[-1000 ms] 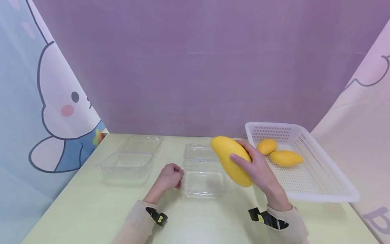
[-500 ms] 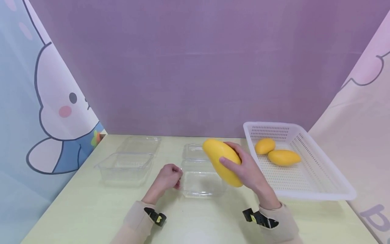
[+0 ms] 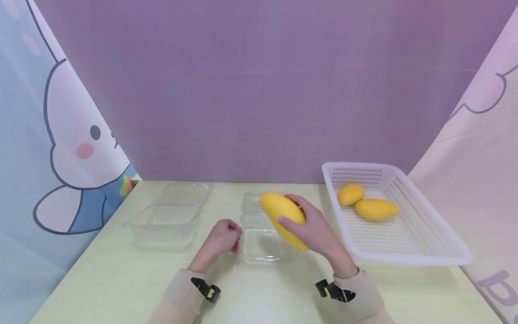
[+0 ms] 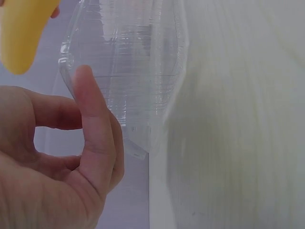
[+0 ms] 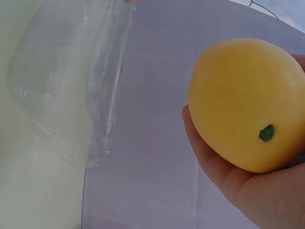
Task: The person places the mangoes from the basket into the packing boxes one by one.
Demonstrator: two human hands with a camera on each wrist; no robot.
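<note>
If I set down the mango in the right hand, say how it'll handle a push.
The mango will probably roll unevenly, since it's rounded but longish. It may slip, as its skin looks smooth. It's likely firm: the right hand grips it without a visible dent.

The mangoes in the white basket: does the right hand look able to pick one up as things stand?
Probably not: the right hand grips another mango. Otherwise the way looks free, with the white basket open-topped to its right and nothing covering the two mangoes inside.
</note>
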